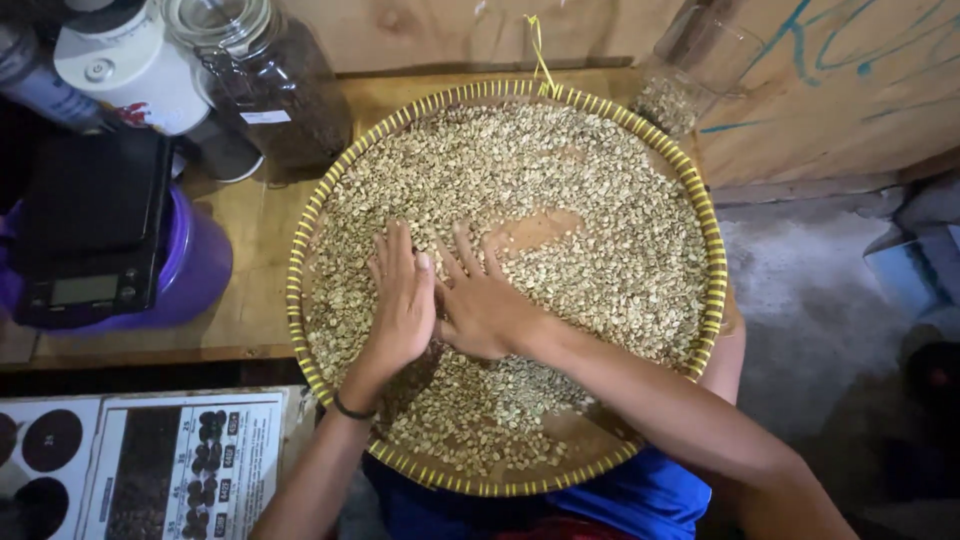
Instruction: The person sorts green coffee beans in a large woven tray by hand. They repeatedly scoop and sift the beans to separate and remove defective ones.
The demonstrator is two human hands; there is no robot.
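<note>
Both hands flat, fingers spread apart on pale green beans: left hand and right hand side by side, pointing away, mid-tray. Round woven tray nearly full, overhanging wooden tabletop's near edge. Glass jar at far edge, black scale on purple tub left

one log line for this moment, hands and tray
left hand: flat on beans | right hand: flat on beans | woven tray: on lap

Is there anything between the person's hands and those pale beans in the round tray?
Nothing visible. The left hand and right hand both lie flat, straight on the pale beans in the woven tray, side by side near its middle.
</note>
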